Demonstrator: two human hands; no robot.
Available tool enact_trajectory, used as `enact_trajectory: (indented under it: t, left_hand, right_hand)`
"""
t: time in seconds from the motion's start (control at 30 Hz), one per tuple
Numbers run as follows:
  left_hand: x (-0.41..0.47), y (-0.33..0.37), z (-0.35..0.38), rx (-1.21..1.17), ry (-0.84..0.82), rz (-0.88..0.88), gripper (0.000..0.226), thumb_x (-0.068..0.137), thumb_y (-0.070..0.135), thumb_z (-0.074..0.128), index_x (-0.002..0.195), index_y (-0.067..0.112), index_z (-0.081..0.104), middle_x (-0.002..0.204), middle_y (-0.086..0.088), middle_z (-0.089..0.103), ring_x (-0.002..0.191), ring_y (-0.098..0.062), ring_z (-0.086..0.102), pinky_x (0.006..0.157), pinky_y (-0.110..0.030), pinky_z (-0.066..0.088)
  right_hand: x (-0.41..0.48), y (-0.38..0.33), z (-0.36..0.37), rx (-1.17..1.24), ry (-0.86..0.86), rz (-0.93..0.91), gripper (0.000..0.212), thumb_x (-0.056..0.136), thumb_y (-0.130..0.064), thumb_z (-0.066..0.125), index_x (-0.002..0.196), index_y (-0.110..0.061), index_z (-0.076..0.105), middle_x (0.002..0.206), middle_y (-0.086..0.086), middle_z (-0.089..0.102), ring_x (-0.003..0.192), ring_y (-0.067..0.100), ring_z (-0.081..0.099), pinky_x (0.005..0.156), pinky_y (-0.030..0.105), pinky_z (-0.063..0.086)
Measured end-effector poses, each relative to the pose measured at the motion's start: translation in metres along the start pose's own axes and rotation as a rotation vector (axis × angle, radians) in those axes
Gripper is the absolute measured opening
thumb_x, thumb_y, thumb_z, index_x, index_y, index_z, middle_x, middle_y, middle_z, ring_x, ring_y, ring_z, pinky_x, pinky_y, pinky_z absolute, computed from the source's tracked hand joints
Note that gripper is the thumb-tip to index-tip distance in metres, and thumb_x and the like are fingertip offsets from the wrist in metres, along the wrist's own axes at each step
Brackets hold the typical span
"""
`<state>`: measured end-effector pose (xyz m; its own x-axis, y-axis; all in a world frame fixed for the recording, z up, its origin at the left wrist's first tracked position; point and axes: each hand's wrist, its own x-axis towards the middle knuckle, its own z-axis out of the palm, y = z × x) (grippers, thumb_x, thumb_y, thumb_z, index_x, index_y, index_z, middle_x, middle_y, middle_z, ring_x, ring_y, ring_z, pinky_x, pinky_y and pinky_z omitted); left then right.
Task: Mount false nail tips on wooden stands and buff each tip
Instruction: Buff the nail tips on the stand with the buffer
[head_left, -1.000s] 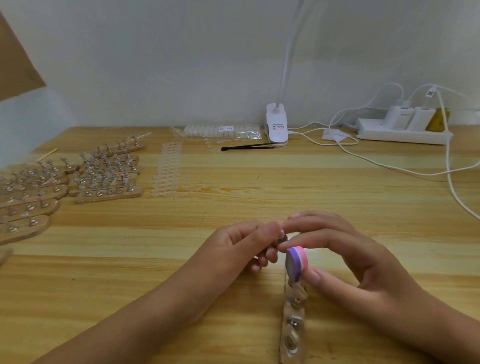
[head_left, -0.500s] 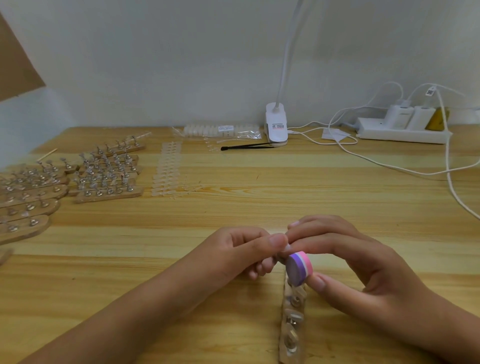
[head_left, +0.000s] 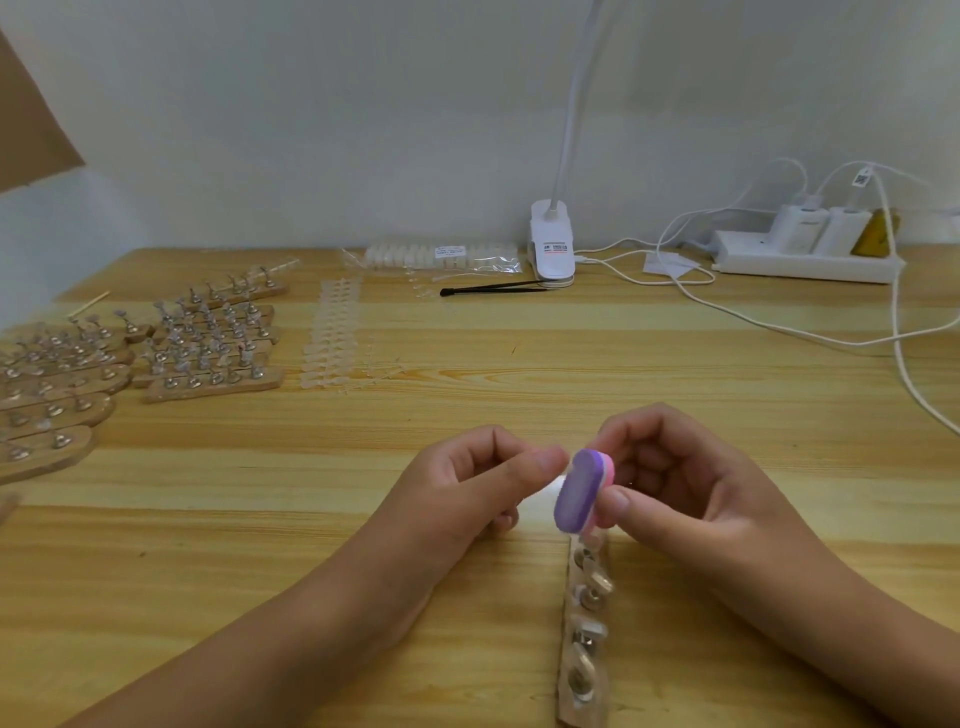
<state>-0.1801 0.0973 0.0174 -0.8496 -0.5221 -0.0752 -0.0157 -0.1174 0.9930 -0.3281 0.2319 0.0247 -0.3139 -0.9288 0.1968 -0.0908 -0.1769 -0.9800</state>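
The right hand (head_left: 691, 499) holds a purple-pink buffer block (head_left: 579, 491) in its grip against what seems a nail tip (head_left: 567, 467) pinched in the left hand's (head_left: 467, 483) narrow grip, just above one wooden stand (head_left: 584, 623), so with filled stands (head_left: 208, 353) well left of both grips, I judge much already done.

The counter (head_left: 571, 374) is made of smooth grained wood; the buffer (head_left: 574, 493) is faced matt; the stand (head_left: 576, 714) is wood and metal.
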Motion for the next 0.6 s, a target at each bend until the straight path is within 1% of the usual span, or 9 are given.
enact_trajectory:
  t: [0.1, 0.17, 0.23, 0.33, 0.37, 0.43, 0.47, 0.57, 0.6]
  left_hand:
    - [-0.0018, 0.0010, 0.0032, 0.046, -0.009, 0.025, 0.028, 0.063, 0.056, 0.075, 0.067, 0.029, 0.066, 0.062, 0.014, 0.052, 0.059, -0.005, 0.043, 0.060, -0.018, 0.041]
    - [-0.0019, 0.0008, 0.0038, 0.055, 0.006, 0.030, 0.028, 0.063, 0.057, 0.074, 0.066, 0.030, 0.066, 0.061, 0.015, 0.052, 0.059, -0.005, 0.044, 0.062, -0.019, 0.040]
    - [-0.0021, 0.0010, 0.0034, 0.066, 0.009, 0.025, 0.028, 0.063, 0.057, 0.074, 0.066, 0.030, 0.067, 0.061, 0.015, 0.053, 0.059, -0.004, 0.045, 0.062, -0.020, 0.042]
    - [-0.0022, 0.0014, 0.0042, 0.061, 0.009, 0.031, 0.027, 0.063, 0.055, 0.074, 0.065, 0.030, 0.066, 0.060, 0.016, 0.053, 0.058, -0.004, 0.044, 0.060, -0.016, 0.042]
    - [-0.0021, 0.0011, 0.0046, 0.061, 0.013, 0.033, 0.026, 0.063, 0.055, 0.074, 0.065, 0.030, 0.066, 0.059, 0.016, 0.053, 0.057, -0.004, 0.044, 0.060, -0.016, 0.041]
    - [-0.0022, 0.0005, 0.0049, 0.068, 0.020, 0.031, 0.026, 0.063, 0.055, 0.074, 0.065, 0.030, 0.067, 0.060, 0.015, 0.054, 0.058, -0.004, 0.045, 0.061, -0.018, 0.041]
    - [-0.0020, 0.0005, 0.0051, 0.068, 0.020, 0.030, 0.026, 0.063, 0.055, 0.074, 0.064, 0.030, 0.067, 0.060, 0.015, 0.054, 0.058, -0.004, 0.045, 0.061, -0.018, 0.041]
    - [-0.0012, 0.0004, 0.0061, 0.045, 0.031, 0.032, 0.026, 0.061, 0.055, 0.074, 0.060, 0.030, 0.065, 0.058, 0.016, 0.053, 0.055, -0.004, 0.043, 0.057, -0.016, 0.040]
    - [-0.0010, 0.0001, 0.0063, 0.041, 0.040, 0.033, 0.027, 0.060, 0.056, 0.074, 0.060, 0.030, 0.065, 0.057, 0.016, 0.053, 0.055, -0.005, 0.043, 0.057, -0.016, 0.040]
  right_hand:
    - [0.0008, -0.0026, -0.0001, 0.017, 0.066, -0.025, 0.028, 0.070, -0.026, 0.078, 0.092, -0.015, 0.064, 0.086, 0.003, 0.072, 0.078, 0.013, 0.069, 0.073, 0.021, 0.055]
    - [-0.0008, -0.0039, 0.0002, 0.025, 0.017, -0.010, 0.031, 0.071, -0.023, 0.082, 0.093, -0.012, 0.063, 0.087, 0.006, 0.071, 0.079, 0.016, 0.069, 0.074, 0.024, 0.056]
    - [-0.0021, -0.0051, 0.0032, 0.032, -0.021, -0.001, 0.028, 0.072, -0.025, 0.077, 0.093, -0.012, 0.063, 0.087, 0.006, 0.071, 0.079, 0.017, 0.069, 0.073, 0.025, 0.057]
    - [-0.0018, -0.0046, 0.0033, 0.024, 0.093, -0.033, 0.025, 0.071, -0.022, 0.080, 0.090, -0.019, 0.064, 0.086, 0.002, 0.071, 0.078, 0.015, 0.069, 0.072, 0.023, 0.056]
    - [-0.0019, -0.0050, 0.0037, 0.020, 0.093, -0.028, 0.024, 0.072, -0.023, 0.080, 0.090, -0.020, 0.064, 0.086, 0.002, 0.071, 0.078, 0.015, 0.069, 0.072, 0.023, 0.056]
    - [-0.0030, -0.0053, 0.0061, 0.021, 0.006, 0.001, 0.025, 0.072, -0.027, 0.078, 0.090, -0.019, 0.063, 0.087, 0.004, 0.071, 0.077, 0.015, 0.069, 0.069, 0.023, 0.056]
    - [-0.0032, -0.0049, 0.0073, 0.031, -0.009, 0.002, 0.026, 0.071, -0.028, 0.076, 0.090, -0.018, 0.062, 0.087, 0.004, 0.071, 0.077, 0.015, 0.069, 0.068, 0.022, 0.055]
    - [-0.0023, -0.0024, 0.0059, 0.049, 0.113, -0.065, 0.026, 0.070, -0.027, 0.073, 0.091, -0.017, 0.061, 0.090, 0.003, 0.071, 0.079, 0.016, 0.070, 0.071, 0.023, 0.056]
    - [-0.0021, -0.0022, 0.0052, 0.041, 0.123, -0.072, 0.026, 0.070, -0.027, 0.073, 0.091, -0.017, 0.060, 0.090, 0.003, 0.071, 0.080, 0.017, 0.070, 0.072, 0.025, 0.057]
